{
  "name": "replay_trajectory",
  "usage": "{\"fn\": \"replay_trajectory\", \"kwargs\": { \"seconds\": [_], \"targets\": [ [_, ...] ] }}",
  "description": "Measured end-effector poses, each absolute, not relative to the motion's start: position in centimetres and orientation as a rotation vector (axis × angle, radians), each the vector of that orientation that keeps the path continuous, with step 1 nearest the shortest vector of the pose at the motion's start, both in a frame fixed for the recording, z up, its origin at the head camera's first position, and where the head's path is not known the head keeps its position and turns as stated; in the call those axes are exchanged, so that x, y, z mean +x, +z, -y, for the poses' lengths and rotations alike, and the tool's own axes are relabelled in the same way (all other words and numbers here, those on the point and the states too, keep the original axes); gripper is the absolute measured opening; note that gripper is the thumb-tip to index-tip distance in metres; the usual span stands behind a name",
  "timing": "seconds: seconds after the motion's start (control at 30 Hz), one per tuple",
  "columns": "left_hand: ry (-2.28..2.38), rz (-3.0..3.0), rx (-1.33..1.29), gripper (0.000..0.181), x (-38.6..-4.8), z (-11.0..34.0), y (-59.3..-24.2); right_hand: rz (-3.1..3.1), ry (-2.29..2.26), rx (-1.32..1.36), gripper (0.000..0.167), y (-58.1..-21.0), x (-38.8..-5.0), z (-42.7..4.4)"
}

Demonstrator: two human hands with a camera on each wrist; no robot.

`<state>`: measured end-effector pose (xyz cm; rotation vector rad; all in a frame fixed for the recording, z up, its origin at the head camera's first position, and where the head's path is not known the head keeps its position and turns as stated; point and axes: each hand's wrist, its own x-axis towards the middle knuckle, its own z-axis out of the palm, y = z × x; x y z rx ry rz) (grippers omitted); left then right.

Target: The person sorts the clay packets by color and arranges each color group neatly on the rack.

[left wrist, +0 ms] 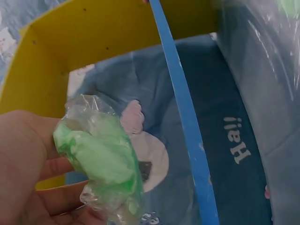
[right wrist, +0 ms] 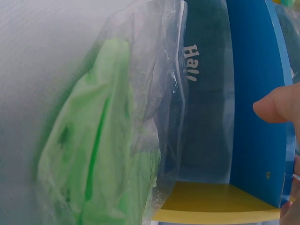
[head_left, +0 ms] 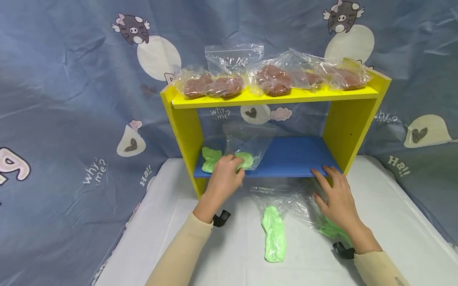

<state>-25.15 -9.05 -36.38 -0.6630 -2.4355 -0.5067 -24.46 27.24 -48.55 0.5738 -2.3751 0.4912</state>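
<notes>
Tabletop (head_left: pixel 229 254) carries the yellow rack (head_left: pixel 343 131) with its blue shelf (head_left: pixel 297 155). Right grip (head_left: pixel 334 198): fingers apart at the shelf's right front edge, holding nothing I can see. Left grip (head_left: pixel 224 174): clamped on the held bag (head_left: pixel 245 159), green, at the shelf's left front; can't tell if it's touching the shelf. Shelved bag (head_left: pixel 210 159), also green, sits just left of it. Front bag (head_left: pixel 274 234) and side bag (head_left: pixel 328 230), both green, lie on the tabletop. I read this as mid-placement; next move calls for settling the held bag flat, then letting go.
</notes>
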Motion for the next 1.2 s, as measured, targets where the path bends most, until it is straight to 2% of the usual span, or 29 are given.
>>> {"fn": "replay_trajectory", "kwargs": {
  "seconds": [0.27, 0.47, 0.87, 1.0, 1.2],
  "targets": [
    [-0.561, 2.498, -0.579, 0.025, -29.5, 8.0, -36.2, 2.384, 0.491, 0.536, 0.078, -48.6, -24.2, -27.7],
    [-0.493, 2.587, -0.531, 0.02, -31.3, 6.9, -37.0, 2.372, 0.49, 0.543, 0.079, -48.4, -24.0, -27.9],
    [-0.44, 2.582, -0.49, 0.019, -32.0, 7.1, -38.9, 2.357, 0.498, 0.553, 0.078, -48.6, -23.8, -27.4],
    [-0.447, 2.55, -0.481, 0.013, -32.1, 7.4, -39.3, 2.373, 0.479, 0.558, 0.078, -48.5, -24.0, -27.4],
    [-0.386, 2.523, -0.47, 0.022, -32.0, 7.9, -39.9, 2.371, 0.488, 0.574, 0.079, -48.5, -24.4, -27.0]
  ]
}}
